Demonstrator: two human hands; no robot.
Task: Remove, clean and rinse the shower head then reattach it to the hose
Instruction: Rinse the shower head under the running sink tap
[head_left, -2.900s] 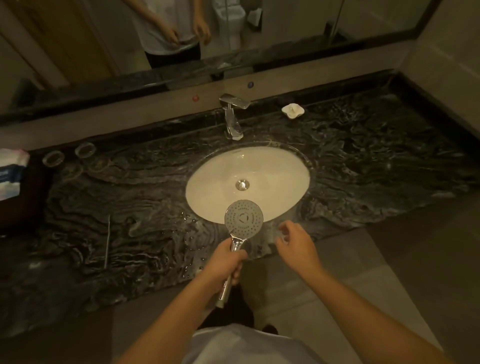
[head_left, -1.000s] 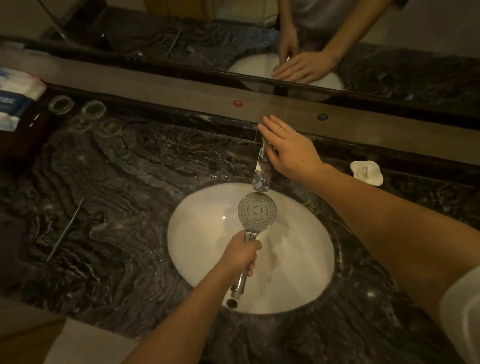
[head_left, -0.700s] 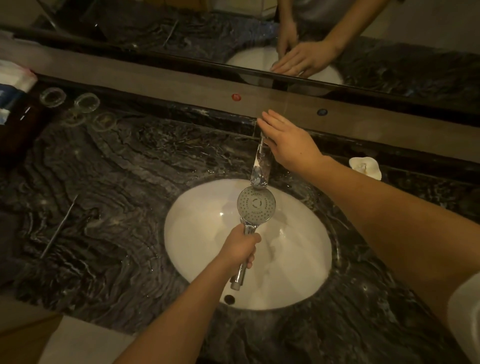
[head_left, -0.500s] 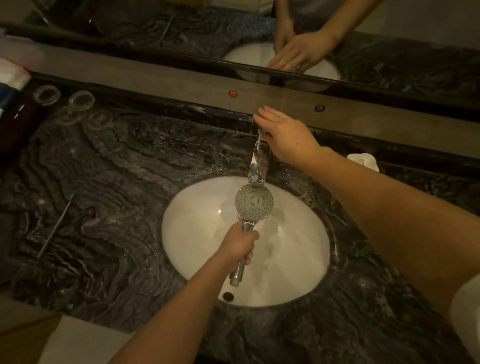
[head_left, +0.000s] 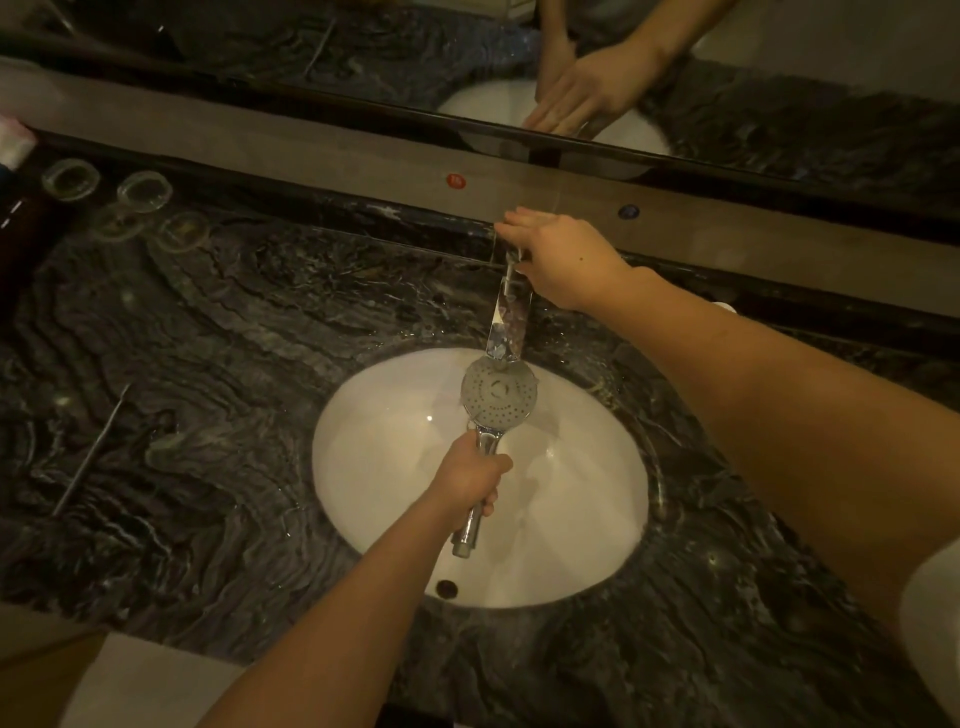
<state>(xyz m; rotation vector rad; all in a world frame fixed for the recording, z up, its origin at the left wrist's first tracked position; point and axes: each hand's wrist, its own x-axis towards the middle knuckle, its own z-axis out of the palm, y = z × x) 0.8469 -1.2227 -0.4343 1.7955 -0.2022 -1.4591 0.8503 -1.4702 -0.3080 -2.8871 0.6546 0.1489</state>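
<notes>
left hand (head_left: 470, 475) is wrapped in a fist around the chrome handle of the shower head (head_left: 498, 396), holding it over the white oval basin (head_left: 395, 467) with the round spray face turned up toward the camera and its far edge just under the spout of the faucet (head_left: 508, 319). the handle's open end pokes out below the fist, with no hose on it. right hand (head_left: 563, 262) reaches across the basin to the back of the faucet, fingers stretched out fairly flat over the lever with the thumb tucked beneath; whether it pinches the lever or only rests on it is hard to tell in this dim light, and i cannot make out water running either. the basin is sunk into a dark veined marble counter (head_left: 234, 374). on the counter to the left lies a thin metal rod (head_left: 91, 452), and further back on the left stand several clear glass cups (head_left: 144, 191). a red dot (head_left: 456, 180) and a blue dot (head_left: 629, 211) sit on the pale ledge behind the faucet, below the mirror (head_left: 727, 93), which reflects the basin and the reaching hand.
</notes>
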